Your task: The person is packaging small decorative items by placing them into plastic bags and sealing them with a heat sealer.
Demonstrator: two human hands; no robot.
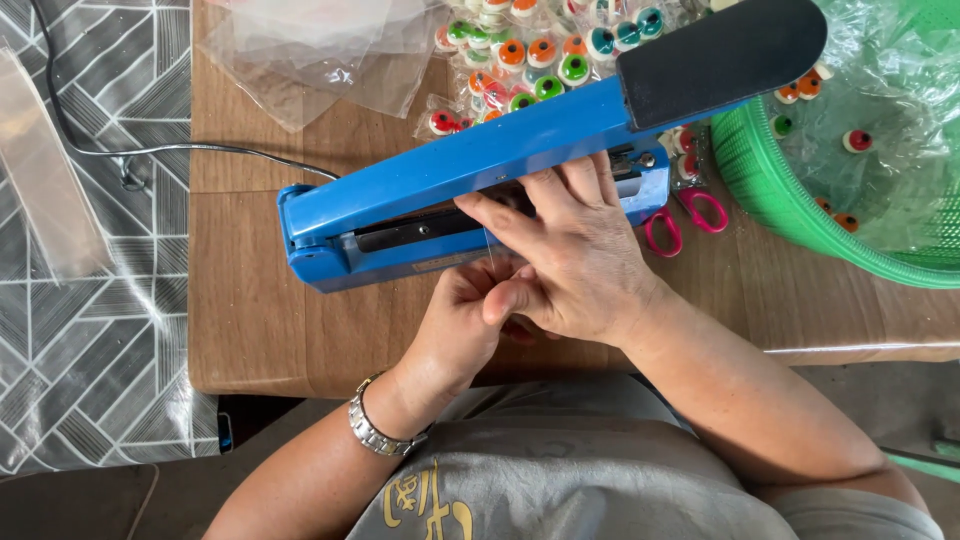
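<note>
Nearest to us, our left hand (pixel 465 315), a metal watch (pixel 375 432) on its wrist, had its fingers pinched narrow on the lower edge of one thin clear bag (pixel 492 262), and our right hand (pixel 570 255) lay over it, fingers spread flat on the sealing bar. The bag sat in the mouth of the single blue heat sealer (pixel 480 175), whose arm was up, so we judged the seal not yet pressed. Beyond on the wooden table (pixel 260 330) lay one pair of pink scissors (pixel 685 220), a heap of sealed eyeball candies (pixel 530 60) too many to count, a stack of empty bags (pixel 320 50), and one green basket (pixel 800 200) with several loose candies left.
</note>
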